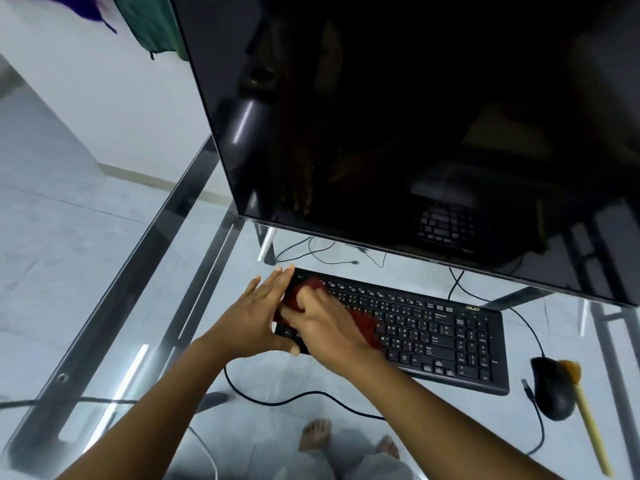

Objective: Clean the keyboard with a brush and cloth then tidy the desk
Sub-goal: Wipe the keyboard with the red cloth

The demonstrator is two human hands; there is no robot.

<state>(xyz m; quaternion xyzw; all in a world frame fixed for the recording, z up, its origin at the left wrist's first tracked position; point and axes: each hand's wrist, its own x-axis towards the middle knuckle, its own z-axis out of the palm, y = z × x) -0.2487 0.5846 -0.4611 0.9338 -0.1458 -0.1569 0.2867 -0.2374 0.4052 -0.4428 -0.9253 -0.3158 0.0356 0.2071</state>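
Glass is what I see first: the table [162, 271] is a clear sheet on a metal frame, with the floor [62, 237] showing through it. At the far left a grey cable [52, 402] crosses the table's near corner. Moving right, my left hand [256, 317] sits at the left end of the keyboard [433, 334], fingers [273, 282] straight and spread flat along its edge, thumb under the near corner, bracing it rather than holding anything. Just beside it, touching it, my right hand [329, 327] presses down on a red cloth [308, 289] bunched on the left keys; the fingers are curled over the cloth, and more red shows past the wrist toward the middle keys. The picture is blurred there, so I cannot tell how tight the hold is. The keyboard lies flat, angled away to the right, below the bottom edge of a big dark monitor [415, 116] that reflects the keys. A black cord [294, 398] loops on the table under my forearms. Through the glass I see bare feet [315, 434]. At the far right, well apart from both hands, a black mouse [550, 393] rests on the table, with the brush [588, 420] just beside it, bristle head up against the mouse, pale handle pointing toward me.
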